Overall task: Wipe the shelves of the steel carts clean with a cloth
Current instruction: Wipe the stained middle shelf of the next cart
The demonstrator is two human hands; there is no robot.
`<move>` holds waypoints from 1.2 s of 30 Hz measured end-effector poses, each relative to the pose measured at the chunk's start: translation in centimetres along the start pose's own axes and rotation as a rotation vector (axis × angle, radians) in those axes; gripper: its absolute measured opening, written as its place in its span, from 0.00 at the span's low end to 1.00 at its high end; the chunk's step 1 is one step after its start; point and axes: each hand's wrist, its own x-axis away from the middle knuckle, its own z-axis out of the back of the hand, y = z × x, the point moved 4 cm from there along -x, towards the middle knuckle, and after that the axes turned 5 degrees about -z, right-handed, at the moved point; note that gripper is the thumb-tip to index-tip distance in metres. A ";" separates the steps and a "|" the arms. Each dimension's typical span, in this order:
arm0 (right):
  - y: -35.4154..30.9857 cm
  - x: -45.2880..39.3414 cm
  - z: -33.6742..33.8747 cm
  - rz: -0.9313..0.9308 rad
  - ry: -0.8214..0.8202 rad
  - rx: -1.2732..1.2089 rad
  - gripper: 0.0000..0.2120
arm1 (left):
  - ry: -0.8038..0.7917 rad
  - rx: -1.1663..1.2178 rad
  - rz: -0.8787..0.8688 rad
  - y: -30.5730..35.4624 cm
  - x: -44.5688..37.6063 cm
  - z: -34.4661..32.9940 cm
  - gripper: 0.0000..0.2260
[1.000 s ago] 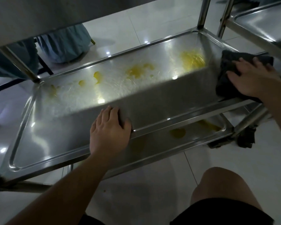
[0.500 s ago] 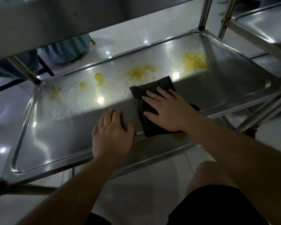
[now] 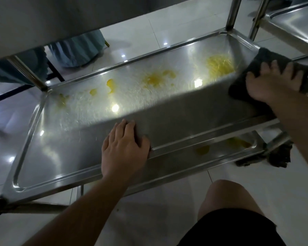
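The steel cart's middle shelf [image 3: 48, 153] stretches across the view, with several yellow smears [image 3: 155, 78] along its far half. My right hand [image 3: 272, 84] presses a dark cloth [image 3: 267, 59] flat against the shelf's right end, fingers spread. My left hand [image 3: 124, 148] rests on the shelf's front rim near the middle, fingers lying on the steel, thumb at the rim's edge. A lower shelf [image 3: 176, 160] shows beneath, with yellow spots [image 3: 203, 150] on it.
The upper shelf's underside [image 3: 78, 18] overhangs the top of the view. A second steel cart [image 3: 295, 27] stands at the right. A chair with a blue cover [image 3: 78, 48] sits behind on the white tiled floor. My knee [image 3: 226, 197] is close below the cart.
My right hand has slid the cloth from the shelf's middle front back to its right end. My left hand has stayed on the front rim.
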 end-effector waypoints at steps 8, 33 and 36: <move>-17.6 13.1 -2.0 0.455 -0.077 -0.062 0.37 | -0.019 -0.008 0.004 0.3 0.1 0.3 0.30; -17.9 15.0 -1.9 0.689 -0.082 -0.023 0.34 | 0.001 0.062 0.038 0.5 0.1 0.2 0.31; -22.4 20.8 -2.8 1.023 -0.110 0.015 0.31 | 0.038 0.134 0.077 0.5 0.4 0.4 0.34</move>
